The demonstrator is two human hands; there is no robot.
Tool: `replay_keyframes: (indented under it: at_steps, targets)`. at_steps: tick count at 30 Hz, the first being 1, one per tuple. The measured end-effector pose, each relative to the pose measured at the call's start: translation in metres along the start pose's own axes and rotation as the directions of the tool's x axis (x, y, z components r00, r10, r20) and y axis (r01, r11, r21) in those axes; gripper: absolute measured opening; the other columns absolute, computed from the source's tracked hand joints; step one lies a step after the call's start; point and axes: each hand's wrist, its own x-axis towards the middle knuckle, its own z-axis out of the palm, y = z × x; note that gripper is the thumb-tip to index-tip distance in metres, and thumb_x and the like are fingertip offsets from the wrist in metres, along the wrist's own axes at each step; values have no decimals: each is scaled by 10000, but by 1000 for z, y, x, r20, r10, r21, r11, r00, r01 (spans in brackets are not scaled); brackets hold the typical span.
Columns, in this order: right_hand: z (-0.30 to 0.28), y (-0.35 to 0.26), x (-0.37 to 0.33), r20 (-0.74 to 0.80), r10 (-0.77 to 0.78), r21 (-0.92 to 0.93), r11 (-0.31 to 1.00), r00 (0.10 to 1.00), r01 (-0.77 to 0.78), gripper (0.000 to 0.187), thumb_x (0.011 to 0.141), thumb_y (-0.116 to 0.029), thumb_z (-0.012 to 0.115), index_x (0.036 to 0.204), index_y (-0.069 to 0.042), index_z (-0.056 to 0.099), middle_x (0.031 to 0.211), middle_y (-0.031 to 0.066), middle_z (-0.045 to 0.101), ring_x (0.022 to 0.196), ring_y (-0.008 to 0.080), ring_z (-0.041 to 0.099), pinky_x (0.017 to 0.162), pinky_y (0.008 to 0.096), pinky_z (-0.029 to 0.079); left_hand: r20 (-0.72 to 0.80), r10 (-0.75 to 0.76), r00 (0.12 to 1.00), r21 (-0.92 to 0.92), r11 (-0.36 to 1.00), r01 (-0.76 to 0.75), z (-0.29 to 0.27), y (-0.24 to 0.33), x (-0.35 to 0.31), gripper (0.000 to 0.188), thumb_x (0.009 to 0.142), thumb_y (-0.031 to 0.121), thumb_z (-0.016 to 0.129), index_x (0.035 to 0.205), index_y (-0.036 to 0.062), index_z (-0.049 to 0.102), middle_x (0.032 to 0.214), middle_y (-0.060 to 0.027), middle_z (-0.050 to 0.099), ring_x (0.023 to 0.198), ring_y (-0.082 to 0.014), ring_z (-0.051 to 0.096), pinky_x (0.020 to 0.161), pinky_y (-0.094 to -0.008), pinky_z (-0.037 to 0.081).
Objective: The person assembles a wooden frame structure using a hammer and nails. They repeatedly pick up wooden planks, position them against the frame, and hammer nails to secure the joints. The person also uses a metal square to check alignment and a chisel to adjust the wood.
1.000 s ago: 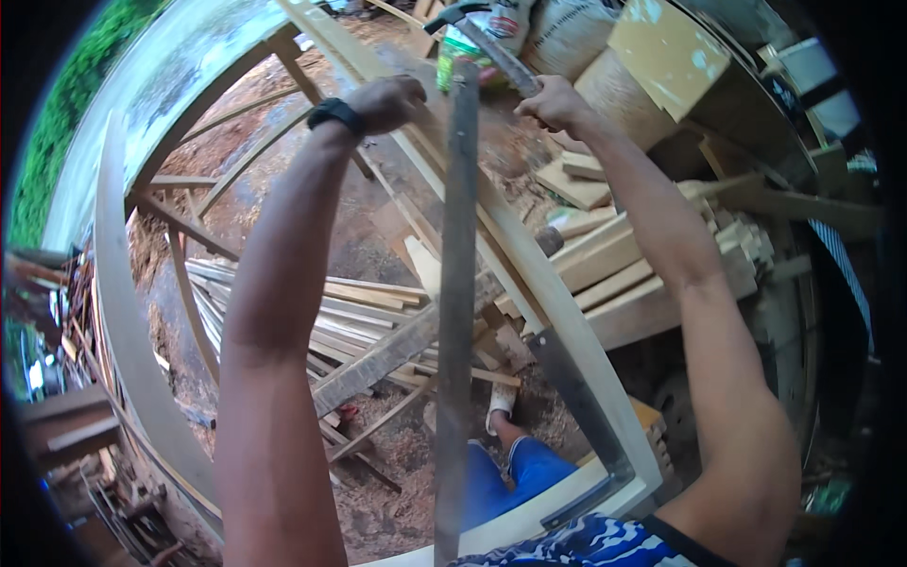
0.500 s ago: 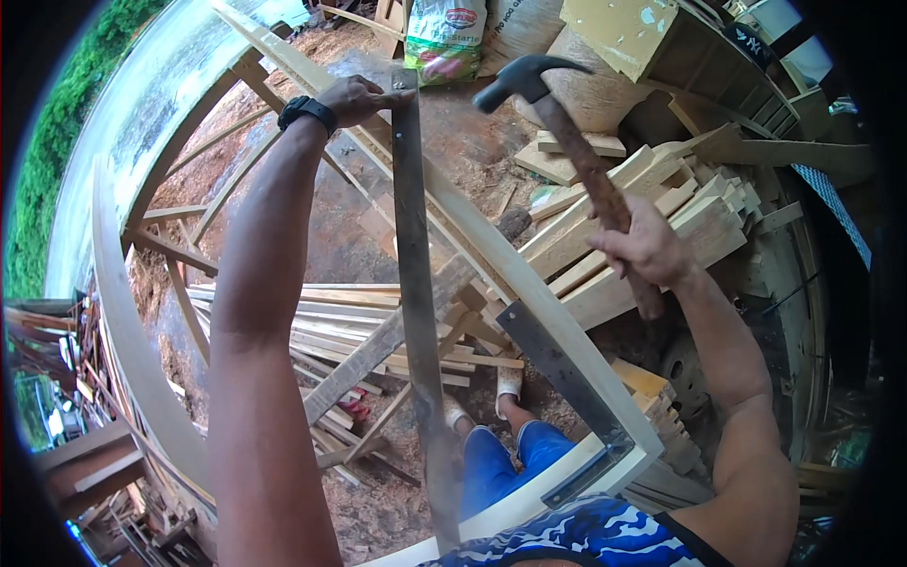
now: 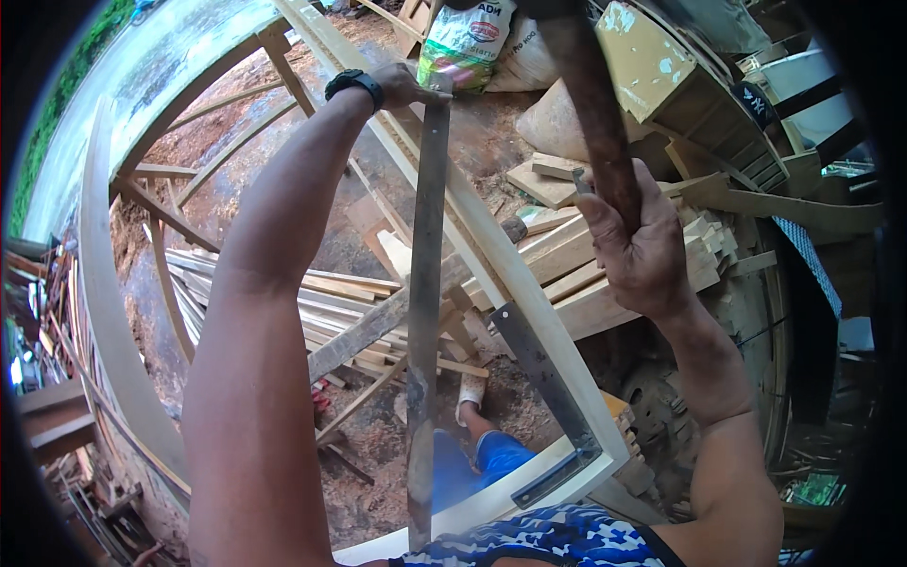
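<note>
My left hand [image 3: 402, 87], with a dark watch on its wrist, is at the far end of a long flat metal strip [image 3: 427, 217], its fingers closed against that end. The strip runs from there toward my body, across a pale wooden frame [image 3: 491, 248]. My right hand [image 3: 646, 248] is wrapped round the wooden handle of a claw hammer [image 3: 605, 104], raised close to the camera. The hammer's head is partly cut off at the top edge. A small grey metal piece shows beside my right thumb; its kind is unclear. A dark metal corner plate [image 3: 543, 373] lies on the frame's near corner.
Stacked timber [image 3: 567, 269] stands to the right, and thin wooden strips [image 3: 354, 326] lie on the ground under the frame. A curved wooden piece [image 3: 109, 283] is at the left. Sacks [image 3: 468, 42] and a yellowish cabinet [image 3: 647, 57] stand at the back.
My right hand has lifted the hammer up and nearer the camera. The view has shifted a little, while my left hand stays at the metal strip's far end.
</note>
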Motion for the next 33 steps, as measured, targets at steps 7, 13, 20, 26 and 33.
replay_keyframes:
  at_steps: [7,13,20,26,33]
  targets:
    - [-3,10,6,282,227,-343,931,932,-123,356,971,-330,654,967,12,555,630,114,534,583,209,568,592,381,473,-58,115,992,86,990,-110,9,-15,9,304,954,346,571,1085,117,722,994,-180,718,948,-352,668,876,-433,531]
    - [-4,-20,11,-145,-34,140,989,989,55,296,965,-295,674,948,-14,581,690,53,565,602,146,560,579,337,472,34,-194,980,-103,975,196,-17,16,-29,741,797,774,610,899,57,765,944,-174,716,913,-327,663,846,-416,508]
    - [17,21,-7,330,294,-365,916,897,-166,343,1016,-363,582,854,-61,570,614,-7,471,551,73,495,487,245,382,-29,-189,981,-112,976,185,-12,32,-20,697,805,732,641,929,57,767,928,-183,710,889,-335,654,838,-424,506]
    - [-9,-42,20,-206,-165,238,948,965,213,303,1037,-320,553,874,-66,532,618,-17,475,490,79,471,463,241,402,-40,-265,963,-136,957,257,-5,11,-26,711,802,730,646,890,33,757,878,-189,699,877,-342,644,833,-446,496]
    - [29,44,-9,307,468,-258,879,829,-401,386,958,-348,633,959,38,629,733,163,627,676,248,618,665,406,499,-134,-212,968,-175,967,188,-2,25,-11,724,787,753,638,796,35,728,892,-176,704,926,-344,652,860,-458,483]
